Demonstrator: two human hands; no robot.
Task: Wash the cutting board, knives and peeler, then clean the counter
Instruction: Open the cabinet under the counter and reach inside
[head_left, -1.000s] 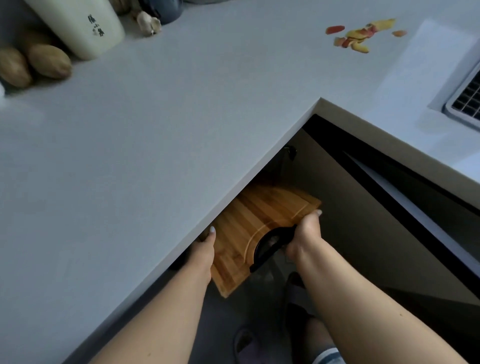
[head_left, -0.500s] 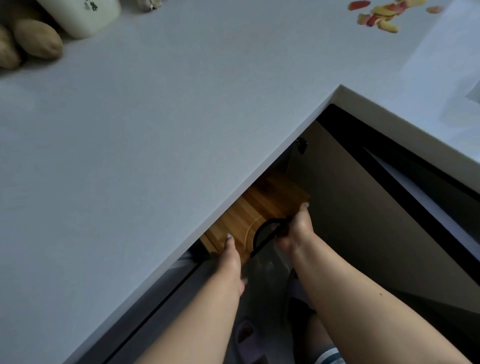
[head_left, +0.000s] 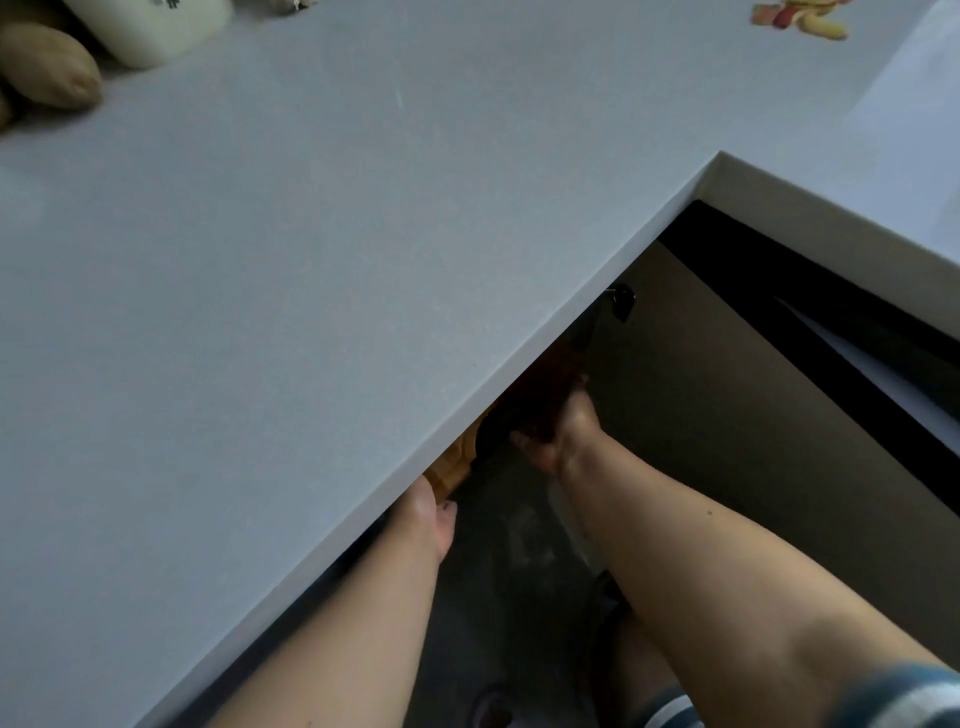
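Note:
Only a small orange-brown corner of the wooden cutting board (head_left: 451, 467) shows below the edge of the grey counter (head_left: 311, 291); the rest lies hidden under the worktop. My right hand (head_left: 558, 431) grips the board's dark end in the shadow under the counter. My left hand (head_left: 428, 512) reaches under the counter edge beside the board's corner, its fingers hidden, so how it lies is unclear.
Vegetable peelings (head_left: 800, 21) lie on the counter at the far right. A white jar (head_left: 156, 26) and a potato (head_left: 49, 67) stand at the far left. An open dark cabinet (head_left: 779, 364) lies below, with the floor and my feet underneath.
The board has slid further under the counter and is now almost fully hidden. Both hands followed it inward, and the view shifted slightly downward.

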